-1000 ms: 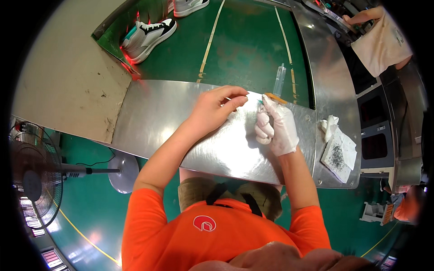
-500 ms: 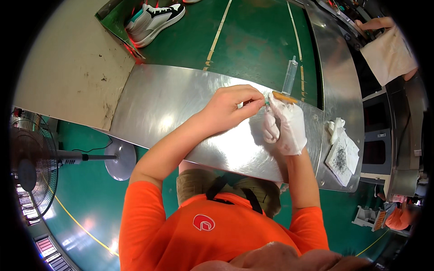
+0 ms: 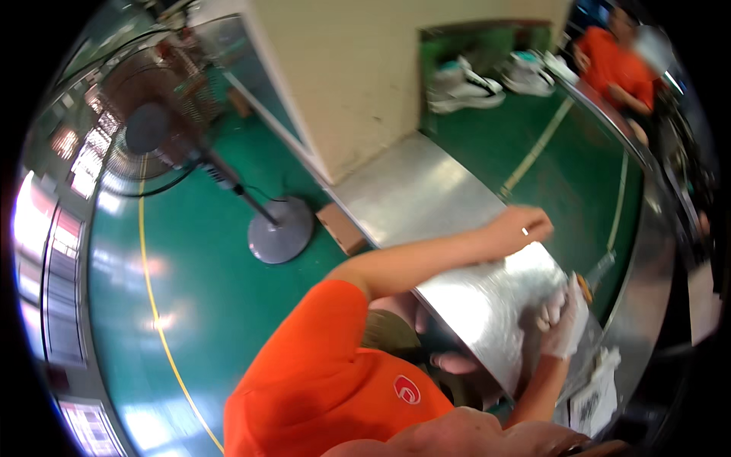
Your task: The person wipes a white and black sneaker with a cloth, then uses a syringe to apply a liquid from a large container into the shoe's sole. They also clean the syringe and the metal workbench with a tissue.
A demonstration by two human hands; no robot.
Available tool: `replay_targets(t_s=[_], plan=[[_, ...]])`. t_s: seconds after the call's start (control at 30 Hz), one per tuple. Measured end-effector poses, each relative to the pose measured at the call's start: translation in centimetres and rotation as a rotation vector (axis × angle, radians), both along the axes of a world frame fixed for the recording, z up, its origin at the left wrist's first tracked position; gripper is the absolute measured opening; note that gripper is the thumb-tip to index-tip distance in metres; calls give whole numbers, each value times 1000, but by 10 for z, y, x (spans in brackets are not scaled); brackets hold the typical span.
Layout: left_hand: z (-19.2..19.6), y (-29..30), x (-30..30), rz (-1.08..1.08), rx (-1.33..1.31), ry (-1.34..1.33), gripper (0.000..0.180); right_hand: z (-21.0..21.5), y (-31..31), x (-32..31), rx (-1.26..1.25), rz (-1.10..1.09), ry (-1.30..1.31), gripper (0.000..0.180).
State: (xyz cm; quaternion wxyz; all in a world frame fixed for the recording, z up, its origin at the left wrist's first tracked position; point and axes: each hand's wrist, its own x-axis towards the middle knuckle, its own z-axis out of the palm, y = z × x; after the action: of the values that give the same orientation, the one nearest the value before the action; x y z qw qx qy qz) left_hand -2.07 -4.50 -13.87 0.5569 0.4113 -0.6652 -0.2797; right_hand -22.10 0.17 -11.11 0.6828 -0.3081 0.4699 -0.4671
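Seen from above through a round fisheye view, blurred in places, a person in an orange shirt [image 3: 320,381] works at a shiny metal worktop [image 3: 415,183]. The right hand [image 3: 565,318], in a white glove, is at the worktop's far right part, its fingers bent closed around the near end of a clear syringe [image 3: 601,266] with an orange-yellow collar [image 3: 584,288]. The syringe's barrel points away from the person, over a green surface [image 3: 537,171] marked with pale lines. The bare left hand [image 3: 512,231] is apart from the right, to its left and farther from the body, near the worktop's far edge. Its fingers are curled inward; a small white spot shows at them, but whether they grip anything cannot be told. Right of the gloved hand and closer to the person lies a white pad [image 3: 594,400] with dark smudges. At the green surface's far end are pale sneakers [image 3: 462,90] beside a cream panel [image 3: 335,84]. A standing fan [image 3: 148,129] is on the left, and another person in orange [image 3: 618,72] is at upper right.
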Motion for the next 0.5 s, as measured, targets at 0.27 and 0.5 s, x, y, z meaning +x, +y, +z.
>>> replay_targets(t_s=[0.27, 0.5], plan=[[-8, 8, 3, 107, -126, -255, 16, -4, 2, 16, 0, -77, 68, 34], [-11, -1, -2, 81, -163, -253, 18, -25, -32, -8, 12, 155, -12, 35]])
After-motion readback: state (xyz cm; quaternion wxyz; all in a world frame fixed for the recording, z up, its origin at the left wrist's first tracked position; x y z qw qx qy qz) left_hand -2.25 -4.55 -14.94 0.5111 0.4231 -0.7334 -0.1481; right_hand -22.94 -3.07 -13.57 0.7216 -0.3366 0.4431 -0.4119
